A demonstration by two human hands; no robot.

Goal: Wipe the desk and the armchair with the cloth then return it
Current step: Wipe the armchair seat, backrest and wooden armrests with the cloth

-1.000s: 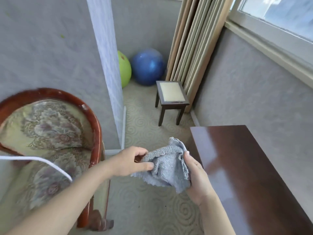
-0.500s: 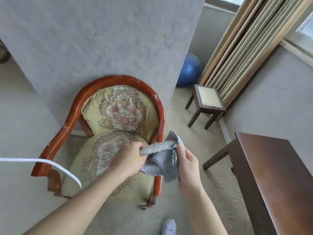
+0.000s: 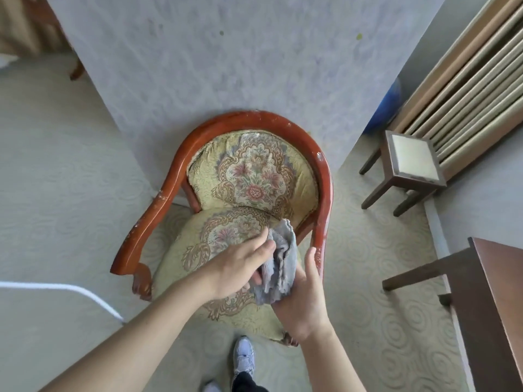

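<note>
The armchair (image 3: 256,176) has a curved red-brown wooden frame and yellow floral upholstery, and it stands against the grey wall in the middle of the view. I hold the crumpled grey cloth (image 3: 281,264) between both hands above the right side of the seat. My left hand (image 3: 240,265) pinches it from the left, fingers lying over the fabric. My right hand (image 3: 304,298) grips it from the right and below, close to the right armrest end. The dark wooden desk (image 3: 498,306) shows only its near corner at the right edge.
A small dark stool (image 3: 411,161) with a pale top stands right of the chair, beside folded beige curtains (image 3: 467,80). A blue ball (image 3: 389,107) peeks out behind the wall corner. A white cord (image 3: 70,290) crosses the left. My shoe (image 3: 244,357) is on the patterned carpet.
The view has swung left and down from the desk to the armchair. Both hands carried the cloth along and now hold it low over the seat, with the left fingers stretched over it.
</note>
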